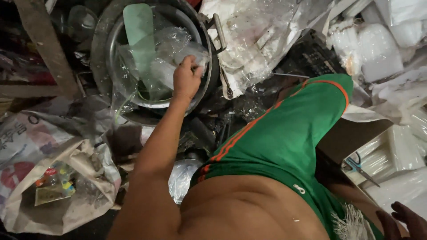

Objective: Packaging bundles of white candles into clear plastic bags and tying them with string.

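My left hand (187,79) reaches forward into a round metal pan (100,53) and is shut on a crumpled clear plastic bag (162,60) that lies in the pan. A pale green flat piece (138,26) stands in the pan behind the bag. My right hand (405,220) is low at the bottom right corner, partly cut off by the frame's edge, fingers apart with nothing seen in them. My raised knee in green shorts (284,138) with orange stripes lies between the two hands.
An open sack (66,191) with colourful wrappers sits at the lower left. Crumpled white plastic sheeting (253,40) lies right of the pan. Stacked clear plastic packs (391,151) and blue-handled scissors (361,170) are at the right. A wooden beam (44,44) crosses the upper left.
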